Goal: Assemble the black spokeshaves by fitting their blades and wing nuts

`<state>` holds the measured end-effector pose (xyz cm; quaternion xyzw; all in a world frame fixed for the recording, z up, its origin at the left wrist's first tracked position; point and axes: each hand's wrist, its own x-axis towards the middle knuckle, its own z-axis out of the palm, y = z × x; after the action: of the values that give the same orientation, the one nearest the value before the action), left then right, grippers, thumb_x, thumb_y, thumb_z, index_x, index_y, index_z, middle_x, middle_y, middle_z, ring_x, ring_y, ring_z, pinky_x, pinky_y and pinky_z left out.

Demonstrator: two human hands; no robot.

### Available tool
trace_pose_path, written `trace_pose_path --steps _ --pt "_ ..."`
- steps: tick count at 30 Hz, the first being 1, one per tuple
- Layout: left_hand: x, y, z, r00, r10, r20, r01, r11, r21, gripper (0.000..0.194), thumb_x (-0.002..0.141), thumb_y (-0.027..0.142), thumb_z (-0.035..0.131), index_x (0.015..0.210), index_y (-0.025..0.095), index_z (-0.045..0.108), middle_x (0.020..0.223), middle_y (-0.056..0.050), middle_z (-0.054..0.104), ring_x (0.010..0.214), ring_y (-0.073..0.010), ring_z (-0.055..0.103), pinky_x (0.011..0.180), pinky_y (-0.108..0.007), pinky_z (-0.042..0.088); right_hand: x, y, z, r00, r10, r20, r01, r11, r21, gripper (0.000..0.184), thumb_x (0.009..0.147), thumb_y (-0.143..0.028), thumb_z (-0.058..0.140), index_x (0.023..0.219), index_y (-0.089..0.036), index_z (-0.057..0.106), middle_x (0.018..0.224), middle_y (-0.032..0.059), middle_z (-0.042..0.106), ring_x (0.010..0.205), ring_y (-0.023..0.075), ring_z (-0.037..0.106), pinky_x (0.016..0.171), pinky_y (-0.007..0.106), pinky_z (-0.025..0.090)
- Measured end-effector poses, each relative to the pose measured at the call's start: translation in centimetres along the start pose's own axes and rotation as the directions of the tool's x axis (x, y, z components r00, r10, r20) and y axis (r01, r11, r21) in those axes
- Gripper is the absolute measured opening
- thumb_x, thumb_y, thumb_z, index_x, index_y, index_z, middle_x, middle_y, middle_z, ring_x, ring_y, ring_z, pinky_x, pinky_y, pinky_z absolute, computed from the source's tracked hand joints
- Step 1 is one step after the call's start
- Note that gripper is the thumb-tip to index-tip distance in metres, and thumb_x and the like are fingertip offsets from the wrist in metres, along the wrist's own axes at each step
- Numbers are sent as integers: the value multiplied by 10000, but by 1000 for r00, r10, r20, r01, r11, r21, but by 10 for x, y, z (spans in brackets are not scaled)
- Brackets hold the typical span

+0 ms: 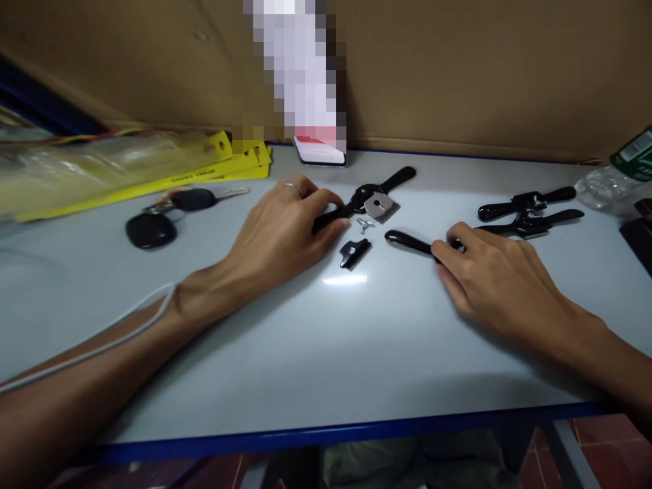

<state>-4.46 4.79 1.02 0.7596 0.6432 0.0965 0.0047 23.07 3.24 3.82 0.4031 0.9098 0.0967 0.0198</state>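
My left hand (290, 221) rests on the table with its thumb and fingers closed around one handle of a black spokeshave (400, 179). Against that tool's middle lies a loose grey blade (382, 207) with a keyhole slot. A small silver thumbscrew (363, 225) and a black cap plate (355, 252) lie just in front of it. Over to the right, my right hand (496, 278) is closed on a second black spokeshave (410, 242). One handle of it points left; its middle is mostly covered by my fingers.
Behind my right hand lie two more spokeshaves, one farther back (494, 212) and one nearer (560, 217). Keys with a black fob (151, 231), yellow packaging (244, 163) and a phone (320, 151) are at the left and back. A plastic bottle (601, 183) lies at right.
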Motion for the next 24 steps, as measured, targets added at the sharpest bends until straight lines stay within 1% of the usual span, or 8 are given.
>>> trace_pose_path --steps 5,10,12,15,18,20,21,24 --pt "0 5 -7 995 -65 71 61 996 60 306 983 282 385 1184 132 561 1151 -162 613 1018 -290 603 790 -427 484 6 5 5 985 166 48 -162 983 -80 221 1019 -212 433 1100 -156 630 1079 143 656 655 200 618 475 315 184" --pt "1 5 -1 992 -83 93 73 992 99 333 997 443 419 1138 170 548 861 -101 674 743 -257 624 639 -362 414 10 9 8 968 242 65 -236 967 -92 235 1010 -196 416 1087 -127 627 1107 192 641 761 286 649 487 347 233" --pt "0 2 2 995 -64 76 54 990 130 311 1005 450 416 1080 187 566 757 -71 653 644 -237 594 589 -337 362 11 11 9 963 262 67 -257 964 -64 222 1004 -204 428 1078 -131 625 1128 207 636 753 291 645 491 350 251" --pt "-1 -4 5 999 -16 -51 22 992 124 291 1016 418 404 1015 185 578 658 -44 606 532 -201 509 542 -320 264 13 17 11 958 283 53 -284 959 7 201 987 -211 460 1080 -143 625 1119 208 641 721 275 632 518 348 287" --pt "-3 -7 3 973 29 -227 -16 998 59 243 1021 381 409 974 197 561 613 -8 561 493 -174 455 529 -313 247 16 29 15 950 308 -57 -300 946 123 243 973 -186 427 1110 -163 626 1119 184 660 698 258 616 557 359 342" --pt "-8 -3 0 934 119 -336 -127 992 0 218 1037 356 386 957 212 529 620 14 553 492 -157 459 521 -302 290 19 39 19 923 346 -169 -307 926 220 268 950 -151 397 1090 -186 623 1084 142 681 720 254 619 592 363 376" --pt "-11 2 -2 905 211 -370 -236 972 -22 235 1055 363 363 951 217 515 624 24 557 491 -148 468 515 -295 307 21 44 21 905 369 -214 -310 913 265 274 940 -138 391 1077 -199 620 1061 120 689 743 253 625 612 362 390" --pt "-26 20 -8 795 474 -379 -526 849 -40 429 1086 518 268 885 224 506 645 25 593 530 -138 523 517 -269 382 25 53 25 865 405 -297 -300 891 340 263 936 -143 389 1041 -216 618 1000 93 703 775 257 633 643 368 419"
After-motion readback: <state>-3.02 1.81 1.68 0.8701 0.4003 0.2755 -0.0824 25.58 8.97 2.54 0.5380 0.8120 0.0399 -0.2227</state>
